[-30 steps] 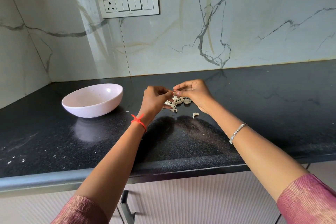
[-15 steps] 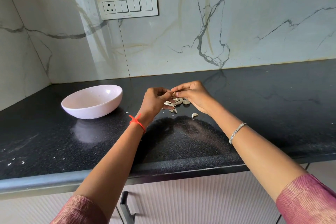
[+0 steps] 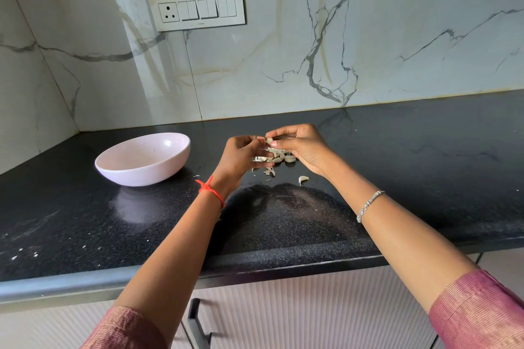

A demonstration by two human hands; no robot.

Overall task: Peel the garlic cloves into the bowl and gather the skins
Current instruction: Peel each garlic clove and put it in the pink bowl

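Observation:
My left hand (image 3: 241, 154) and my right hand (image 3: 300, 147) meet above the black counter, and both pinch one small garlic clove (image 3: 268, 140) between their fingertips. Under the hands lies a little heap of pale garlic cloves and skins (image 3: 276, 159). A single clove (image 3: 302, 179) lies apart, nearer to me. The pale pink bowl (image 3: 119, 170) stands on the counter to the left of my left hand; its inside looks bare from here.
The black granite counter (image 3: 397, 178) runs to a marble wall behind and on the left. A switch plate (image 3: 198, 8) sits on the wall. White crumbs (image 3: 25, 253) speckle the counter's front left. A cabinet handle (image 3: 198, 326) is below the edge.
Both hands stay together over the heap, working the clove with small finger movements. The bowl and the loose clove have not moved.

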